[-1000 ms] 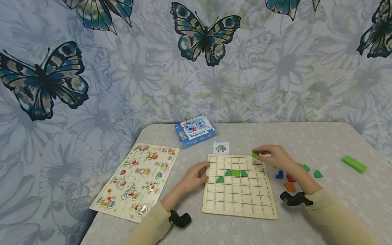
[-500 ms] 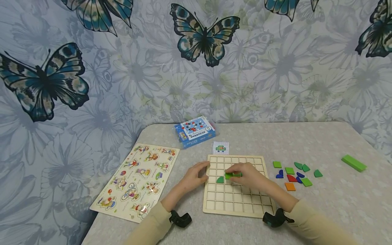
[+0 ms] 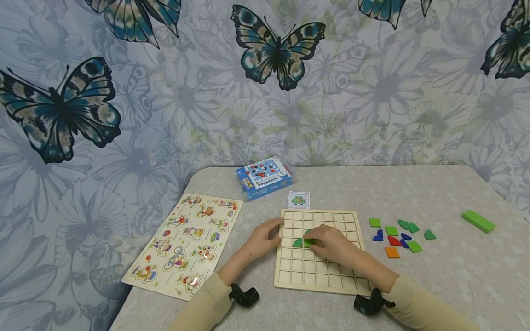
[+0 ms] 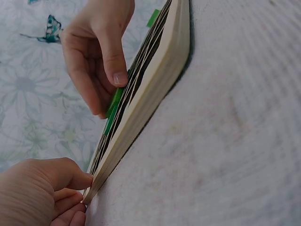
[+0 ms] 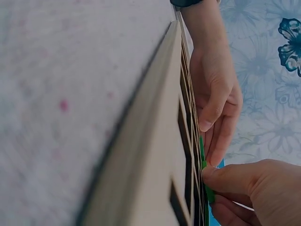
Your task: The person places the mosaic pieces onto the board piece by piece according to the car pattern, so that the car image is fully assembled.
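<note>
A wooden grid board [image 3: 319, 271] lies flat on the table. My left hand [image 3: 260, 240] holds its left edge, with thumb and fingers pinching the rim in the left wrist view. Over the board's middle, my right hand [image 3: 334, 244] pinches a light green square tile [image 3: 308, 243] at a cell. Just left of that tile, a dark green quarter-round tile [image 3: 297, 243] sits in the grid. Part of another dark green tile [image 3: 307, 233] shows above the fingers; the tiles to its right are hidden by the right hand.
Several loose green, blue, red and orange tiles lie right of the board, among them an orange square [image 3: 392, 252]. Farther right is a long green block [image 3: 478, 221]. A small pattern card [image 3: 298, 200] and blue box [image 3: 265, 177] stand behind; a picture puzzle board [image 3: 186, 243] lies left.
My right hand has come from the board's upper right corner to its middle, bringing the light green tile down beside the quarter-round one. The left hand stays at the left edge.
</note>
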The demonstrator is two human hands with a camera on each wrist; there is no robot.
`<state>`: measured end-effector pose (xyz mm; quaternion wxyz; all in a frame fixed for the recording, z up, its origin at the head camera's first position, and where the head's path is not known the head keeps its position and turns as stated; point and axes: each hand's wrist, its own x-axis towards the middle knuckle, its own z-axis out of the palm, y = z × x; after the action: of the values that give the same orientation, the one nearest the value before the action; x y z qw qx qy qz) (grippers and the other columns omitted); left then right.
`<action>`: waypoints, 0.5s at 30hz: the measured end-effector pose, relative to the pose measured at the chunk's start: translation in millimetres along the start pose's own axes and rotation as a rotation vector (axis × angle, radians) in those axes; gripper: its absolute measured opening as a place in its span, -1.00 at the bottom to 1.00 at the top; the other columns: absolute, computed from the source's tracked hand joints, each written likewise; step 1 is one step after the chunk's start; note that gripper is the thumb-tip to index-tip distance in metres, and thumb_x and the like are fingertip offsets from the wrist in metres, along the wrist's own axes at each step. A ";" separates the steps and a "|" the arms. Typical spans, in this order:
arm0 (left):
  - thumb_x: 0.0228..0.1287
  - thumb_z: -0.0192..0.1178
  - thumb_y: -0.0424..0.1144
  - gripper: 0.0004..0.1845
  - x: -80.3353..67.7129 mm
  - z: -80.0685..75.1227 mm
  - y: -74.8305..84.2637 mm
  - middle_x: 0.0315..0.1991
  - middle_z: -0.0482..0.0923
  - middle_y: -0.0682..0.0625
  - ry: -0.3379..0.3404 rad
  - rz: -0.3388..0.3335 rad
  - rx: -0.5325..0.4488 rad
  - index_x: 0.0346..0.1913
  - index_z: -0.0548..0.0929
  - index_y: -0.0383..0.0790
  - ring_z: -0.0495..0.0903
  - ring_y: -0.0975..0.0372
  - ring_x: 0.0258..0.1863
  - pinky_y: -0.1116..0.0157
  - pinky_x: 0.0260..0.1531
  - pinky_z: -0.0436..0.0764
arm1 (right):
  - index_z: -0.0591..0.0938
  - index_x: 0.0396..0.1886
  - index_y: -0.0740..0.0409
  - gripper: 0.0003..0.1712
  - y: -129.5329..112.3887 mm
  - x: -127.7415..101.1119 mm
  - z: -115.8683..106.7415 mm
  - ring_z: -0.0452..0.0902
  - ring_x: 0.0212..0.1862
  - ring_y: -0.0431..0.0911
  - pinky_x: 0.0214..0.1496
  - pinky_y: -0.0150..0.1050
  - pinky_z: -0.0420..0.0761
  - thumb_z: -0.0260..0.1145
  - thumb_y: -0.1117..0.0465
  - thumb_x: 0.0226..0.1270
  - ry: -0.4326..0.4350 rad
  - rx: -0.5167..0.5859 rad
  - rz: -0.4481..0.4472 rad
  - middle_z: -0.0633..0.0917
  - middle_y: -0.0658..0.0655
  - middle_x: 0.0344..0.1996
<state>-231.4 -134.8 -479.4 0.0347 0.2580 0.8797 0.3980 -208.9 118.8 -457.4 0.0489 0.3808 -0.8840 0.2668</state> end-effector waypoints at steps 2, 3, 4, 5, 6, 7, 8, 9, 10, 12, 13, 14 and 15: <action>0.26 0.16 -0.35 -0.43 -0.2 -0.4 -0.1 0.33 0.28 -0.16 -0.001 -0.001 0.000 0.34 0.34 -0.32 0.21 0.04 0.34 0.10 0.27 0.26 | 0.69 -0.07 0.22 -0.69 0.1 0.4 0.9 0.56 -0.06 -0.04 -0.05 -0.16 0.58 0.41 0.31 0.14 0.001 -0.003 0.001 0.68 0.07 -0.14; 0.26 0.16 -0.35 -0.43 -0.2 -0.5 -0.2 0.33 0.28 -0.16 -0.002 0.001 0.002 0.34 0.34 -0.32 0.21 0.04 0.34 0.10 0.27 0.25 | 0.69 -0.07 0.21 -0.68 0.1 0.4 1.2 0.56 -0.06 -0.05 -0.05 -0.17 0.58 0.41 0.30 0.14 0.000 -0.004 0.003 0.68 0.07 -0.13; 0.26 0.16 -0.35 -0.43 -0.2 -0.7 -0.3 0.33 0.28 -0.17 -0.001 0.004 0.002 0.34 0.34 -0.32 0.21 0.03 0.33 0.09 0.27 0.26 | 0.69 -0.06 0.20 -0.68 -0.1 0.5 1.3 0.56 -0.06 -0.05 -0.05 -0.18 0.58 0.41 0.29 0.14 -0.001 -0.002 0.004 0.68 0.06 -0.13; 0.27 0.16 -0.35 -0.43 -0.1 -0.9 -0.4 0.33 0.28 -0.17 -0.001 0.007 0.003 0.34 0.34 -0.33 0.21 0.03 0.33 0.09 0.27 0.26 | 0.69 -0.06 0.20 -0.68 0.0 0.4 1.4 0.56 -0.06 -0.06 -0.05 -0.18 0.58 0.41 0.28 0.15 -0.004 0.003 0.005 0.68 0.06 -0.12; 0.26 0.16 -0.35 -0.44 -0.1 -1.1 -0.4 0.32 0.28 -0.18 -0.001 0.010 0.004 0.33 0.34 -0.33 0.22 0.02 0.33 0.08 0.26 0.26 | 0.69 -0.05 0.19 -0.67 -0.3 0.1 0.9 0.56 -0.05 -0.06 -0.05 -0.18 0.58 0.40 0.28 0.15 -0.004 0.009 0.007 0.68 0.06 -0.12; 0.27 0.15 -0.35 -0.44 -0.1 -1.1 -0.4 0.33 0.28 -0.18 0.000 0.009 0.004 0.34 0.34 -0.33 0.22 0.02 0.33 0.07 0.26 0.26 | 0.68 -0.05 0.18 -0.67 -0.8 -0.5 -0.1 0.56 -0.05 -0.07 -0.05 -0.18 0.58 0.40 0.27 0.16 -0.002 0.025 0.013 0.68 0.05 -0.11; 0.27 0.16 -0.35 -0.43 0.0 -1.1 -0.3 0.33 0.28 -0.18 0.000 0.009 0.003 0.34 0.34 -0.33 0.22 0.02 0.33 0.07 0.26 0.26 | 0.69 -0.05 0.18 -0.67 -1.3 -1.2 -1.5 0.56 -0.05 -0.07 -0.05 -0.18 0.58 0.40 0.27 0.16 0.007 0.041 0.014 0.68 0.06 -0.11; 0.26 0.16 -0.35 -0.43 0.1 -1.1 -0.2 0.32 0.28 -0.18 0.000 0.008 0.001 0.34 0.34 -0.33 0.22 0.02 0.33 0.07 0.26 0.27 | 0.69 -0.04 0.18 -0.67 -1.6 -2.1 -3.5 0.57 -0.07 -0.07 -0.07 -0.18 0.59 0.40 0.27 0.15 0.018 0.064 0.014 0.68 0.06 -0.11; 0.26 0.16 -0.36 -0.43 0.2 -1.0 -0.2 0.32 0.28 -0.18 0.000 0.007 -0.002 0.33 0.34 -0.34 0.22 0.02 0.33 0.07 0.26 0.27 | 0.69 -0.05 0.19 -0.67 -1.7 -3.2 -6.6 0.58 -0.08 -0.05 -0.09 -0.17 0.60 0.40 0.28 0.15 0.033 0.092 0.012 0.69 0.08 -0.11; 0.26 0.16 -0.35 -0.43 0.2 -0.8 -0.2 0.33 0.27 -0.18 -0.001 0.003 -0.008 0.34 0.34 -0.34 0.21 0.03 0.33 0.09 0.26 0.26 | 0.69 -0.05 0.21 -0.67 -0.8 -7.2 -16.1 0.60 -0.13 -0.03 -0.12 -0.14 0.62 0.40 0.29 0.15 0.066 0.142 0.008 0.69 0.10 -0.12; 0.26 0.15 -0.35 -0.42 0.1 -0.8 -0.3 0.33 0.27 -0.18 -0.003 0.001 -0.012 0.34 0.33 -0.34 0.20 0.04 0.34 0.10 0.27 0.26 | 0.69 -0.05 0.22 -0.67 0.8 -10.0 -22.0 0.61 -0.15 -0.02 -0.14 -0.13 0.63 0.40 0.30 0.15 0.083 0.162 0.009 0.69 0.11 -0.13; 0.26 0.15 -0.35 -0.42 -0.1 -0.8 -0.7 0.33 0.27 -0.18 -0.005 0.003 -0.016 0.34 0.33 -0.34 0.20 0.04 0.34 0.10 0.27 0.26 | 0.69 -0.05 0.22 -0.67 3.1 -13.6 -28.6 0.62 -0.16 -0.01 -0.15 -0.11 0.63 0.40 0.30 0.15 0.096 0.172 0.015 0.70 0.11 -0.13; 0.25 0.15 -0.35 -0.42 -0.5 -0.9 -1.3 0.33 0.27 -0.18 -0.004 0.004 -0.014 0.35 0.32 -0.35 0.20 0.04 0.34 0.10 0.27 0.26 | 0.68 -0.04 0.23 -0.66 5.8 -17.9 -35.8 0.61 -0.18 0.00 -0.16 -0.10 0.63 0.40 0.30 0.15 0.101 0.179 0.033 0.70 0.11 -0.13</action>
<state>-231.8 -136.4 -479.8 0.0376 0.2605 0.8762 0.4038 -204.6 151.9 -434.6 0.0545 0.3550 -0.8593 0.3642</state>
